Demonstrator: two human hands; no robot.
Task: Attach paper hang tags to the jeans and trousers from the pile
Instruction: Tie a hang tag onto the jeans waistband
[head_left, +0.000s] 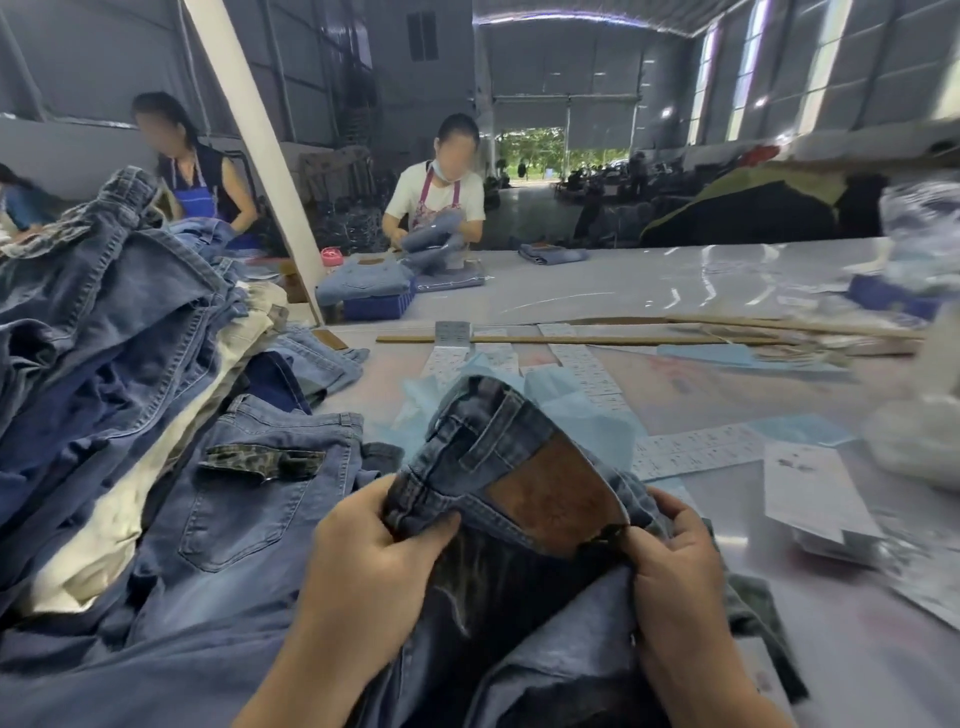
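I hold up the waistband of a pair of blue jeans (483, 431), its brown leather patch (556, 493) facing me. My left hand (374, 566) grips the waistband at its left end, thumb on top. At the patch's right corner my right hand (675, 566) pinches the denim. A pile of jeans and trousers (119, 332) rises on my left, and a lighter pair with a patterned pocket flap (260, 499) lies flat beside the held pair. White paper hang tags (815, 488) rest on the table at right.
Strips of printed labels (582, 364) and blue tissue sheets (722, 356) cover the table beyond the jeans. Long wooden sticks (571, 340) lie across it. A clear plastic bag (914, 441) sits at far right. Two people work on jeans at the far side (441, 208).
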